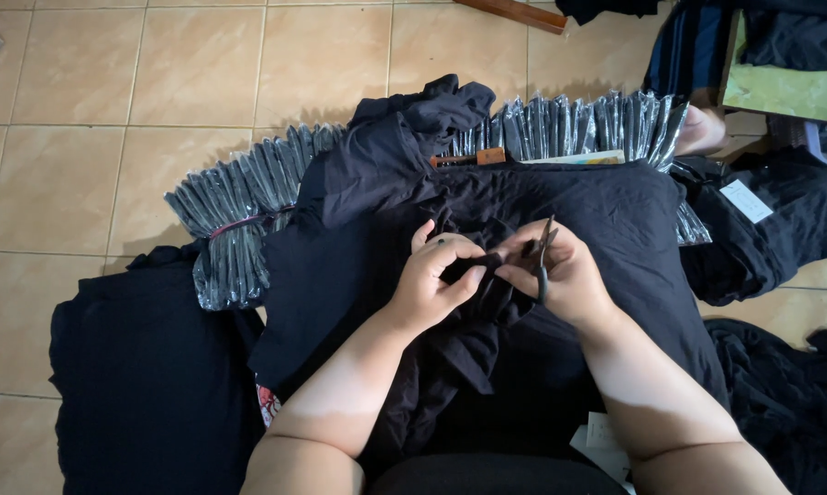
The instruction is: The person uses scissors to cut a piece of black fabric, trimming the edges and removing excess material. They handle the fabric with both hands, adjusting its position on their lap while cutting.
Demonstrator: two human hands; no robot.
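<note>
A black garment lies spread over my lap and the floor. My left hand pinches a fold of its fabric near the middle. My right hand holds a small pair of dark thread snips upright, tips close to the pinched fold. Both hands nearly touch over the cloth.
A row of clear-wrapped black packets curves behind the garment, continuing at the right. More black clothing lies at the left and right. A small orange-handled tool rests past the garment. The floor is beige tile.
</note>
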